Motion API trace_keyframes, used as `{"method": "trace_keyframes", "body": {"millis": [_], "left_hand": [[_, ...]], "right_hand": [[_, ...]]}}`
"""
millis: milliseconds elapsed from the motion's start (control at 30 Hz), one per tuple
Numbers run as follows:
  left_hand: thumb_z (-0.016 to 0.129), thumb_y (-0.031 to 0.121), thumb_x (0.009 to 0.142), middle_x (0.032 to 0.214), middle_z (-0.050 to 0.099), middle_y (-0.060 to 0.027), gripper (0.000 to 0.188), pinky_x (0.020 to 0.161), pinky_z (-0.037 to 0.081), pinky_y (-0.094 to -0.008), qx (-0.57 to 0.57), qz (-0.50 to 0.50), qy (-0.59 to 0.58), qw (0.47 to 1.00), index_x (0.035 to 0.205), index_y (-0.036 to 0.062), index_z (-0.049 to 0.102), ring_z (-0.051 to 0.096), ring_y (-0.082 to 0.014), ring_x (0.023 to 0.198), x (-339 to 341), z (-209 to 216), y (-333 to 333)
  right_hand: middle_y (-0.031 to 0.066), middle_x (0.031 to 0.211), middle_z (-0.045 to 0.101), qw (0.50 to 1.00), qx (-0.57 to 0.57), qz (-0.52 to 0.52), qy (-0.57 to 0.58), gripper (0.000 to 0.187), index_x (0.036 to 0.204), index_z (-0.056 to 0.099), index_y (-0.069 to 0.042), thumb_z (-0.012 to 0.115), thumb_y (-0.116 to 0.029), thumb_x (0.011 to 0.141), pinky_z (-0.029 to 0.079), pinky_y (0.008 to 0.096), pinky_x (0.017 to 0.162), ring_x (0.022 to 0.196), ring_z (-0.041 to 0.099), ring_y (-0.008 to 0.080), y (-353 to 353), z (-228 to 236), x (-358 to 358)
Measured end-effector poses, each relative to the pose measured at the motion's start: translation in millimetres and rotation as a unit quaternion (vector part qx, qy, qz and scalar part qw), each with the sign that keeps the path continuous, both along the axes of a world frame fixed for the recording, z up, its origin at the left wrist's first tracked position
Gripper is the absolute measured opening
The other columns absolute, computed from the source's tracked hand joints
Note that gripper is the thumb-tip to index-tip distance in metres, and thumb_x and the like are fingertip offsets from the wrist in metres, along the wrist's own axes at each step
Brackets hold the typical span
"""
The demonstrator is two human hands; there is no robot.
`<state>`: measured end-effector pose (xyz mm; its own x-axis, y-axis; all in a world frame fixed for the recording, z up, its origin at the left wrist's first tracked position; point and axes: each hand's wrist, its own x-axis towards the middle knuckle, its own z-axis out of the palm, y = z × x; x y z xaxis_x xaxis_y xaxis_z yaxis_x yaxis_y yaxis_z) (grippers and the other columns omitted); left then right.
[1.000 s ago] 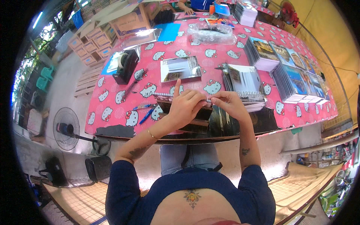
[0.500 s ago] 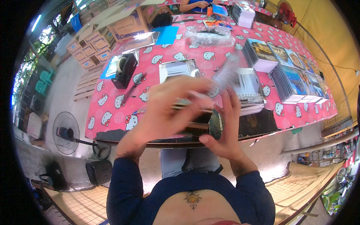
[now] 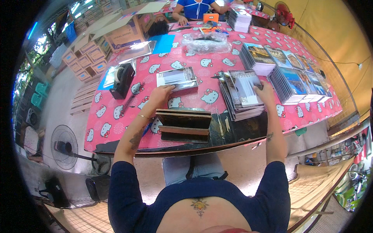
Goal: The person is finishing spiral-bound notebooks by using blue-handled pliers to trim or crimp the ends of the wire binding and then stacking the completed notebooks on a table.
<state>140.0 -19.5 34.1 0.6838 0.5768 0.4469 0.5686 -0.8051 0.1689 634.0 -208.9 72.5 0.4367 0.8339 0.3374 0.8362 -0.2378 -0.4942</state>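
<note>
Two groups of printed stationery with a waterfall picture lie before me. At the left, my left hand (image 3: 162,94) pinches the near left corner of a small stack of glossy covers (image 3: 176,79). To the right, my right hand (image 3: 265,94) grips the right edge of a spiral notebook (image 3: 245,87), thumb on top. This notebook sits askew on a pile of black-spiral notebooks (image 3: 237,110). Between my forearms a dark wooden stepped stand (image 3: 184,126) stands at the table's near edge, with nothing in either hand touching it.
A black tape dispenser (image 3: 123,80) and a loose black spiral coil (image 3: 132,99) lie left. Tall notebook stacks (image 3: 287,73) stand right. Crumpled clear plastic (image 3: 206,42) and an open carton (image 3: 126,33) are farther back. Across the table sits another person (image 3: 194,9). A fan (image 3: 65,145) stands left.
My hands have parted from above the wooden stand: the left went to the cover stack, the right to the notebook pile. The blurred item between them is gone from there. The view shifted slightly.
</note>
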Motion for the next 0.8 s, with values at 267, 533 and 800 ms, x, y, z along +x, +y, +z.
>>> {"method": "trace_keyframes", "body": {"millis": [267, 533, 800], "left_hand": [[0.059, 0.004, 0.088, 0.096, 0.067, -0.0105, 0.030, 0.080, 0.042, -0.0421, 0.122, -0.006, -0.123, 0.985, 0.118, 0.0082, 0.063, 0.063, -0.0291, 0.091, 10.7, 139.7, -60.1], [0.059, 0.008, 0.092, 0.087, 0.063, -0.0081, 0.026, 0.088, 0.039, -0.0391, 0.032, -0.148, -0.024, 0.988, 0.117, 0.0093, 0.065, 0.060, -0.0263, 0.086, 16.9, 207.5, -146.0], [0.062, 0.006, 0.088, 0.083, 0.059, -0.0052, 0.027, 0.089, 0.036, -0.0423, 0.079, -0.110, 0.020, 0.991, 0.114, 0.0104, 0.065, 0.059, -0.0250, 0.084, 4.2, 212.3, -154.4]], "right_hand": [[0.0194, 0.148, 0.043, 0.967, 0.197, 0.161, 0.018, 0.078, 0.142, 0.046, -0.004, 0.080, -0.036, 0.080, 0.039, 0.0428, 0.106, 0.135, 0.044, 0.0267, -1.3, 32.4, -117.8], [0.0035, 0.108, 0.069, 0.833, 0.169, 0.286, 0.443, 0.032, 0.122, 0.059, 0.000, 0.068, -0.002, 0.092, 0.049, 0.0285, 0.089, 0.100, 0.063, 0.0112, -53.1, 13.9, -236.8], [0.0129, 0.107, 0.071, 0.907, 0.169, 0.305, 0.235, 0.024, 0.109, 0.065, 0.000, 0.073, -0.010, 0.089, 0.050, 0.0328, 0.088, 0.100, 0.067, 0.0170, -50.4, 17.8, -258.6]]}}
